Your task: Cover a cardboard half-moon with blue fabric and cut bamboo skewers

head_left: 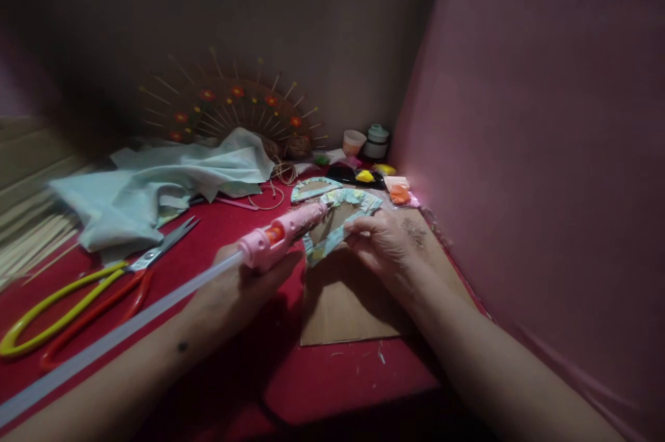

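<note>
My left hand (249, 283) is wrapped round a pink hot glue gun (283, 234), with a long translucent glue stick (125, 331) running out of its back. The gun's nozzle is at the upper edge of a half-round cardboard piece (337, 220) whose rim is covered in light blue patterned fabric. My right hand (382, 241) pinches the lower right edge of this piece and holds it tilted above a brown board (348, 310). A second fabric-edged half-round piece (314, 188) lies just behind. The fingers of my left hand are partly hidden by the gun.
Scissors (140, 265) with yellow and red handles lie at left, near crumpled light blue fabric (156, 186) and thin sticks (36, 248). Behind stand a fan-shaped decoration (236, 99), a paper cup (354, 142) and a jar (377, 142). Small coloured packets (399, 194) sit by the pink wall (530, 151).
</note>
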Demonstrator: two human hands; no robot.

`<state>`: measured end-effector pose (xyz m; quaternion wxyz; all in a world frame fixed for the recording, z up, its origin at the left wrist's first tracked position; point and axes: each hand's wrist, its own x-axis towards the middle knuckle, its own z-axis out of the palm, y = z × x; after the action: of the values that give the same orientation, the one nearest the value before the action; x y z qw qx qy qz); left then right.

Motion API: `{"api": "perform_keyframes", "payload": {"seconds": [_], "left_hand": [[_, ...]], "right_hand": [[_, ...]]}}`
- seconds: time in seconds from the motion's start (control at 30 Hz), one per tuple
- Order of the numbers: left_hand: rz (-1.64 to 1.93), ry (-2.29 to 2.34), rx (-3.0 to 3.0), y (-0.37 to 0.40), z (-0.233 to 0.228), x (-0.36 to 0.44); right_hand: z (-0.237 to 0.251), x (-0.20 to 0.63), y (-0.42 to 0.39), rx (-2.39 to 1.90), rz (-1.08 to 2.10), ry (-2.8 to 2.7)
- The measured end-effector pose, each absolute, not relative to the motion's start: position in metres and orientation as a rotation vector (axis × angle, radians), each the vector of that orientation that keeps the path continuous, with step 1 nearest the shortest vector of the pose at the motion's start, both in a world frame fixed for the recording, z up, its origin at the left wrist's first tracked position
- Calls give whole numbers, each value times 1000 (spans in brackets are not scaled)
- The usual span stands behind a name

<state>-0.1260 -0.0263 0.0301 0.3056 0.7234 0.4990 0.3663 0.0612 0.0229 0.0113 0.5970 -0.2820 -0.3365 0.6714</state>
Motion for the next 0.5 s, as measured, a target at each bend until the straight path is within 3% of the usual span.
{"api": "perform_keyframes", "payload": {"seconds": [0.5], "left_hand": [[965, 1296, 1907, -27, 27, -124]], "right_hand": [[11, 62, 24, -632, 1528, -800]]}}
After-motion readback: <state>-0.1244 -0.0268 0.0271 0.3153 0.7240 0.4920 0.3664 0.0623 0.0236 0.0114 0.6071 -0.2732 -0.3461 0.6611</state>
